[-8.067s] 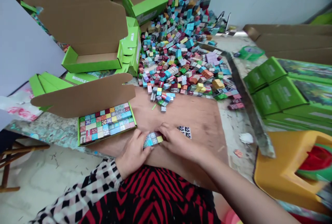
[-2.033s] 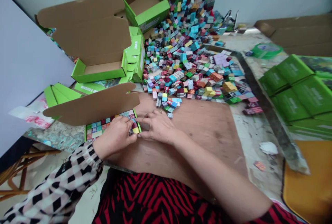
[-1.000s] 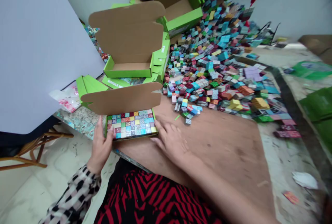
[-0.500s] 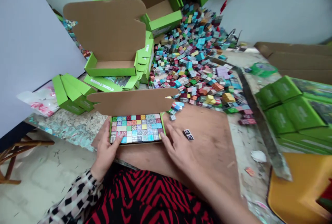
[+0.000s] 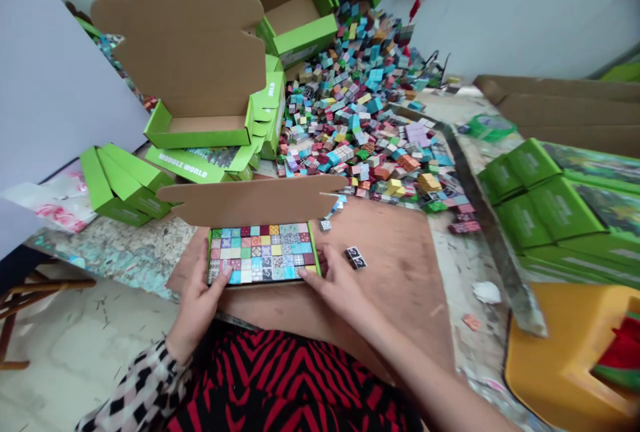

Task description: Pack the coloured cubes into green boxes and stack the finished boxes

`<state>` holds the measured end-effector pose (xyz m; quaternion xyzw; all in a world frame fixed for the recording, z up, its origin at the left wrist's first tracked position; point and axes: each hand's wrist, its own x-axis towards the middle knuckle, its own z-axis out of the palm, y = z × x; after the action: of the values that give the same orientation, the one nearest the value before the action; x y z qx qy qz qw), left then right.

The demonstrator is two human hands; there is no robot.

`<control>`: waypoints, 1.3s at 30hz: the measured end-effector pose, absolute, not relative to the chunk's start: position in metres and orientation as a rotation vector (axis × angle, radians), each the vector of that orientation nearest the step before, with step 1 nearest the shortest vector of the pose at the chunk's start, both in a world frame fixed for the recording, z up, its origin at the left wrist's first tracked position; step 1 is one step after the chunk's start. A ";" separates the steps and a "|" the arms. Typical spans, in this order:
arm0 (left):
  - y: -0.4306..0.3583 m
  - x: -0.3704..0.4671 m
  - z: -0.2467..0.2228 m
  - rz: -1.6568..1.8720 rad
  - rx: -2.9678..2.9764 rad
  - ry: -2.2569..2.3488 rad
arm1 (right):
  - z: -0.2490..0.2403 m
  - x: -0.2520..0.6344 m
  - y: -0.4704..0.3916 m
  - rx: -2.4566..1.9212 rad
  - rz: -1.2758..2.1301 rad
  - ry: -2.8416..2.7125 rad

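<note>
In front of me lies a shallow green cardboard box, its brown lid raised at the back. Rows of small patterned cubes fill it. My left hand grips its left side, thumb over the front left cubes. At the opposite end my right hand holds the right side, thumb at the front right corner and fingers along the outer wall. Two black-and-white cubes lie to the right of that hand. A pale patterned cube rests near the lid's right end.
Behind the box spreads a large heap of loose cubes. An open, empty green box stands at the back left, near folded green cartons. Closed green boxes are stacked right, beyond a long dark strip. A yellow stool stands front right.
My right hand has closed in on the box's right end, its thumb now over the front corner. The whole view has shifted slightly. My left hand keeps its hold.
</note>
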<state>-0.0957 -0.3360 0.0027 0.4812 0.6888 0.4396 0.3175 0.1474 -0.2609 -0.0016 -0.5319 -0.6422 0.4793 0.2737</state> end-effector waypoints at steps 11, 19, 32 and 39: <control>-0.328 -0.121 -0.001 1.431 0.956 1.685 | -0.009 0.162 -0.244 -1.416 1.331 -1.797; -0.296 -0.134 0.009 1.567 0.670 1.379 | -0.012 0.153 -0.222 -1.426 1.452 -1.450; -0.293 -0.125 0.004 1.558 0.611 1.274 | -0.016 0.158 -0.228 -1.379 1.613 -1.405; -0.294 -0.095 -0.002 1.797 0.592 1.342 | -0.019 0.135 -0.267 -1.586 1.022 -1.516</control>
<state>-0.0945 -0.2937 -0.0016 0.2341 0.5302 0.7103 0.3994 0.1354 -0.2671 -0.0195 -0.6132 -0.5859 0.3950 0.3530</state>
